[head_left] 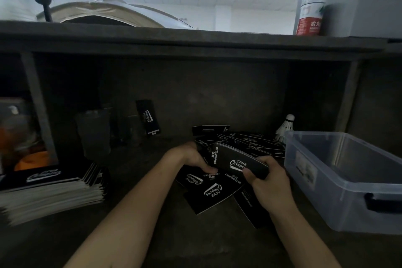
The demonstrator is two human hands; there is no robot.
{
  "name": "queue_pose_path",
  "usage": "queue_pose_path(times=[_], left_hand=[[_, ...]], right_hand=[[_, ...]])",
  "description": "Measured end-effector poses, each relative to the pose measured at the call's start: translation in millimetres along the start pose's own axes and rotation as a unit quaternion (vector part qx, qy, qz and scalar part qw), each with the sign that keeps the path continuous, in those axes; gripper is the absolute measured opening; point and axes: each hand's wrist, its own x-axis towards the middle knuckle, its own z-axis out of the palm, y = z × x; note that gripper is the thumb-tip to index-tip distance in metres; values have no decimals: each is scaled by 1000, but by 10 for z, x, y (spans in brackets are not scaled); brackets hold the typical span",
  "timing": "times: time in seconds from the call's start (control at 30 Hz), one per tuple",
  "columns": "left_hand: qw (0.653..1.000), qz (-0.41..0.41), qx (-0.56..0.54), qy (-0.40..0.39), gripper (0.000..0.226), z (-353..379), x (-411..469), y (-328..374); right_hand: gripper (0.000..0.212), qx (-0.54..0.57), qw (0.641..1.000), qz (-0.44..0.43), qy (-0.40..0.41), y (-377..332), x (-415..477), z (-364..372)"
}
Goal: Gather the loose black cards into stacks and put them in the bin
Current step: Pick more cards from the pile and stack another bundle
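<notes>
Both hands meet low over the dark shelf [139, 235]. The left hand [192, 158] curls round one end of a small stack of black cards [236, 162], and the right hand [268, 183] pinches the other end with its thumb on top. Loose cards [210, 193] lie overlapping on the shelf beneath and behind them. The clear bin [315, 172] stands just to the right. A single card [148, 117] leans on the back wall, a tall pile [50, 191] sits far left, and a shuttlecock [285, 126] stands behind the bin.
</notes>
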Motion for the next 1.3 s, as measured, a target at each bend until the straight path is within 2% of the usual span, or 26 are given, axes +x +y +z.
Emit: queue_pose_path(times=[0.03,0.07,0.13,0.17,0.3,0.43,0.5,0.57,0.63,0.77,0.87,0.97,1.03,1.1,1.2,1.3], left_hand=[[1000,2,-11,2,37,6,-19,0],[1000,2,-11,13,51,5,-12,-20],[998,18,5,58,90,33,26,-49],[997,38,3,61,103,67,23,-40],[994,72,65,47,124,260,66,18],[996,53,10,68,134,277,88,159],[996,45,-48,62,124,274,73,229],[990,31,-128,54,83,303,125,249],[984,31,-170,51,60,339,194,250],[977,74,-198,41,46,408,199,288],[967,73,-241,37,40,377,187,252],[955,72,-286,18,17,310,156,220],[950,85,-299,-3,12,308,107,199],[952,97,-289,-1,28,331,91,153],[951,90,-292,45,40,283,67,65],[928,102,-337,119,39,97,24,-102]], right_hand=[[21,5,1000,1,4,6,4,-1],[21,12,1000,1,13,15,7,1],[22,35,999,7,31,23,6,7],[23,45,998,11,35,21,5,10],[23,77,996,20,41,31,24,-14],[20,138,986,33,90,57,51,-20],[21,146,984,38,92,55,61,-14],[21,152,983,42,89,63,67,-11],[20,155,983,42,88,70,73,-19],[18,175,980,63,66,48,96,-18],[16,194,976,87,47,-7,134,3],[15,217,969,114,-1,-75,211,40],[19,249,957,142,-32,-100,286,102],[23,303,935,172,-62,-126,365,190],[24,352,910,179,-126,-183,461,315],[20,336,911,142,-191,-289,602,364]])
